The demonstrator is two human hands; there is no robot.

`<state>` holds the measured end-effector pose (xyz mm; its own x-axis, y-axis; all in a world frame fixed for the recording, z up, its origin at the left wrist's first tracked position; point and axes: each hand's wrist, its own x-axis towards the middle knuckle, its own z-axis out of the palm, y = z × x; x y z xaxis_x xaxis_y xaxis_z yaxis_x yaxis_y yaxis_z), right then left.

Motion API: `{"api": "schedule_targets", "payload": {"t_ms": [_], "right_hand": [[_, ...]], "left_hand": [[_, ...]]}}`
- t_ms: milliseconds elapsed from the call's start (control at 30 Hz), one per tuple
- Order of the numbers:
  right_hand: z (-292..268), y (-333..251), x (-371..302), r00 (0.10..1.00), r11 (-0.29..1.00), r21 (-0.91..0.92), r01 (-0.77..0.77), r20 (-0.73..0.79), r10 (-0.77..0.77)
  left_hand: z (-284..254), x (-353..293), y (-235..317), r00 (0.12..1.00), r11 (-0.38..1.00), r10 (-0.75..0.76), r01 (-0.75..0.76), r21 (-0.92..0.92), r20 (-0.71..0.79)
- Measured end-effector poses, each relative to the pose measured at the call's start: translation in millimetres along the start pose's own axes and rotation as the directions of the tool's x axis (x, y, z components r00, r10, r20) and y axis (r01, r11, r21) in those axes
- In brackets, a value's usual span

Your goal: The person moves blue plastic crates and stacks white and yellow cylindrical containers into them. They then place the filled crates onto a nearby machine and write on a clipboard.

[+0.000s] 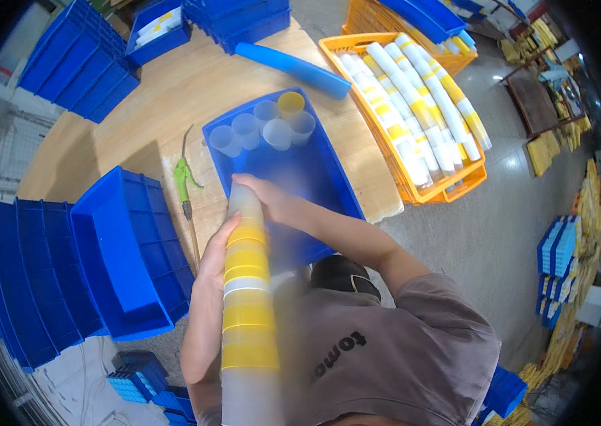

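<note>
A long column of nested plastic cups (249,312), translucent white and yellow, runs up from the lower edge in front of my chest. My left hand (219,248) is wrapped round its side near the upper end. At that upper end my right hand (268,197) closes on the whitish end of the column. Just beyond lies a blue tray (314,188). Several translucent cups (246,131) and one yellow cup (291,104) stand in the tray's far part. The right palm's inner side is partly hidden.
An orange crate (405,186) of cup columns stands right of the wooden table (165,92). A blue roll (293,69) lies behind the tray. A green air gun (184,181) with its hose lies left of it. Stacked blue bins (126,255) flank my left side.
</note>
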<state>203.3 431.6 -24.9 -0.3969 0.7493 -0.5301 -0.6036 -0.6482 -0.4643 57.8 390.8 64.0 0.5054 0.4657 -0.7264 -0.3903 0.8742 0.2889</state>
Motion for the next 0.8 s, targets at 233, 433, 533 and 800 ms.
{"api": "schedule_targets", "payload": {"t_ms": [233,433,533,800], "right_hand": [[-3,-15,6,0.971,0.952,-0.215,0.216,-0.054,-0.233],[-23,-10,0,0.995,0.925,0.367,-0.100,0.060,0.083],[-31,-4,0,0.995,0.983,0.164,-0.080,0.063,0.071],[-29,-14,-13,0.993,0.985,0.168,-0.045,0.119,0.025]], "left_hand": [[0,14,0,0.994,0.972,0.099,-0.088,-0.216,0.038],[1,34,-10,0.996,0.983,0.061,-0.050,-0.176,0.062],[-3,30,-7,0.993,0.993,-0.115,0.114,-0.013,-0.023],[10,24,-11,0.999,0.992,0.006,-0.001,-0.128,0.041]]}}
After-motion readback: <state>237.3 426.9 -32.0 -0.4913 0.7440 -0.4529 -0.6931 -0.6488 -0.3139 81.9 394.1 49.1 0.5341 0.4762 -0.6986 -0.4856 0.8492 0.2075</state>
